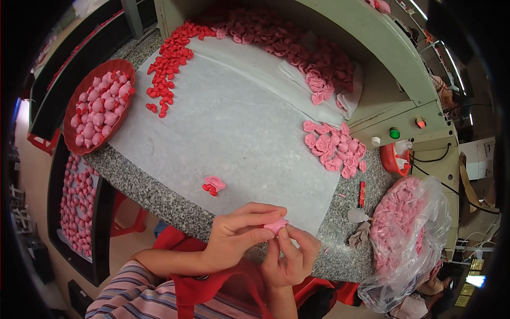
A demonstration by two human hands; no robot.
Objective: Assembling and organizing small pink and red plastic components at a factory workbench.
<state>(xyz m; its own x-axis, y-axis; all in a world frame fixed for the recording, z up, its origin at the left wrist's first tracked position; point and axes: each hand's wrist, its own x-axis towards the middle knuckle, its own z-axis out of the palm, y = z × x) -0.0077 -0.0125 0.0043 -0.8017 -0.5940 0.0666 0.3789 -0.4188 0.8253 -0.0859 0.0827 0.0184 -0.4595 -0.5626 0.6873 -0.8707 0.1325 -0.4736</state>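
Note:
Between the fingertips of both hands is a small pink molded piece (275, 225), above the near edge of the white sheet. My left hand (239, 231) pinches it from the left, thumb below and fingers above. From the right, my right hand (289, 252) grips the same piece with thumb and forefinger; its other fingers are curled. Just ahead and to the left, a pink piece (215, 182) lies on the sheet against a red piece (210, 189). A loose heap of pink pieces (336, 149), some cupped and some round, sits farther right.
White sheet (223, 127) covers the speckled counter (154, 178). Red pieces (169, 69) spread at the back left. A red bowl (127, 80) of pink-and-red pieces stands left, above a black tray (101, 228). At right are a plastic bag (404, 228), a marker (362, 195) and a red basket (389, 159).

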